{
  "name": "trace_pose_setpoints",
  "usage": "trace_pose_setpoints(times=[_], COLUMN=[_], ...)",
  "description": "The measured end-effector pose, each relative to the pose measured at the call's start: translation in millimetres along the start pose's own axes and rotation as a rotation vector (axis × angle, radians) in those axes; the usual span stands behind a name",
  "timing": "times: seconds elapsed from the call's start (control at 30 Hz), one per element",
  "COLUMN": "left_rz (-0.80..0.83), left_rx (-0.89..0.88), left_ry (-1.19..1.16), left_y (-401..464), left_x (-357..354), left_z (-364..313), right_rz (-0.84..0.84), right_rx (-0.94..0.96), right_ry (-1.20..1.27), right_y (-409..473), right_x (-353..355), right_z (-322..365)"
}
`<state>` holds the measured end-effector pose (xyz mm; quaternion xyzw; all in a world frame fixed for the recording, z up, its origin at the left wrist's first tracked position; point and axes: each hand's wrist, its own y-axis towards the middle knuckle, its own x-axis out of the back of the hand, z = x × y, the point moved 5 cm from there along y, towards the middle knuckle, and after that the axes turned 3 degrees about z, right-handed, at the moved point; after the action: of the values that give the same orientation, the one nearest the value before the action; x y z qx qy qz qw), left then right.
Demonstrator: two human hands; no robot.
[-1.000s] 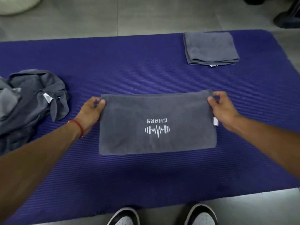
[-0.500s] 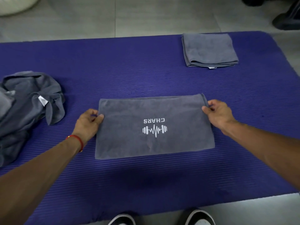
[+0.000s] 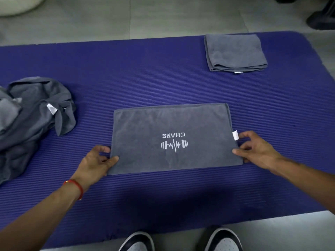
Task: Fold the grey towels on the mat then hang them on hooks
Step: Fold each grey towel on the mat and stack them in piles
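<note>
A grey towel (image 3: pixel 172 127) with a white CHARS dumbbell logo lies flat, folded into a rectangle, in the middle of the purple mat (image 3: pixel 163 84). My left hand (image 3: pixel 97 162) pinches its near left edge, thumb on top. My right hand (image 3: pixel 255 151) pinches its near right edge, just below a small white tag. A neatly folded grey towel (image 3: pixel 234 51) sits at the far right of the mat. A crumpled heap of grey towels (image 3: pixel 34 113) lies at the left.
The mat lies on a grey tiled floor (image 3: pixel 163 17). My two shoes (image 3: pixel 181 240) stand at its near edge. A dark object (image 3: pixel 322 17) sits at the top right corner, a pale rounded one (image 3: pixel 18 4) at the top left.
Both hands have slid from the towel's far corners down its sides toward the near corners. The towel still lies flat in the same spot.
</note>
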<state>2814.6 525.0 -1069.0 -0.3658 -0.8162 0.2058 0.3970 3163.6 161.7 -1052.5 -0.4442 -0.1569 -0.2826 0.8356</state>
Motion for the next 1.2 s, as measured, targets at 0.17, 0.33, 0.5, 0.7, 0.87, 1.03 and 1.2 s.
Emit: trace_pose_setpoints(times=[0.17,0.33,0.5,0.7,0.87,1.03,1.2], left_rz=[-0.403,-0.072,0.053,0.086,0.235,-0.092,-0.252], left_rx=[-0.559,-0.986,-0.948,-0.739,-0.218,-0.372,-0.247], left_ry=[0.725,1.047,1.163,0.079,-0.696,-0.434,-0.183], left_y=[-18.6,-29.7,-8.2,-40.4,-41.5,-21.4,12.5], left_x=[-21.2,-129.0,-159.3,-123.3,-85.7,-28.8,6.9], left_z=[-59.1,-113.8,-98.1,-140.0,-167.5,-148.6,-93.5], right_rz=[-0.124,-0.179,-0.142,-0.254,0.023,0.293,0.228], right_rx=[-0.026,-0.163,-0.181,0.241,0.607,0.699,0.753], right_ry=[-0.175,-0.267,-0.108,-0.254,-0.173,-0.175,-0.482], right_y=[18.0,37.9,33.9,-20.5,-50.8,-50.7,-33.6], right_x=[10.4,-3.0,-10.9,-31.4,-93.8,-117.9,-110.7], right_z=[24.5,36.5,51.3,134.0,206.9,218.8,187.2])
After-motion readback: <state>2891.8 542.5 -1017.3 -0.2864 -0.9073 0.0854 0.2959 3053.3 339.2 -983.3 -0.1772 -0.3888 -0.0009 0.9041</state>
